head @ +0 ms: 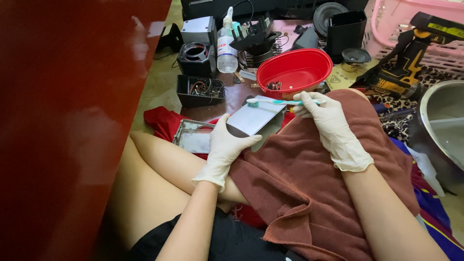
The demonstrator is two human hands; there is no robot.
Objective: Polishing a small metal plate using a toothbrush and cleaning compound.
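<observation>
Sitting on the floor, brown towel (309, 193) draped over my lap across the lower middle of the frame. Both hands gloved in white.

My left hand (223, 145), centre of frame, is gripping the near edge of a flat grey metal plate (254, 117); thumb lying on top, fingers curled underneath, clamped on it. The plate is tilting up toward the right, resting partly against the towel.

My right hand (331, 125), just right of centre, is pinching the handle of a teal-and-white toothbrush (285, 102), fingers closed tight around it. The bristle end is pointing left and touching the plate's upper edge.

Just left of the plate, a shallow metal tray (193, 137) is lying on red cloth (162, 122).

Beyond the hands, upper centre: a red oval bowl (295, 70) holding a few small parts. To its left, a clear plastic bottle (226, 46) standing upright, and a black open box (199, 90) full of wires.

Upper right: a yellow-and-black power drill (403, 65) lying beside a pink basket (411, 19). At the right edge, a steel basin (442, 121).

A glossy dark red panel (63, 111) is filling the whole left side.
</observation>
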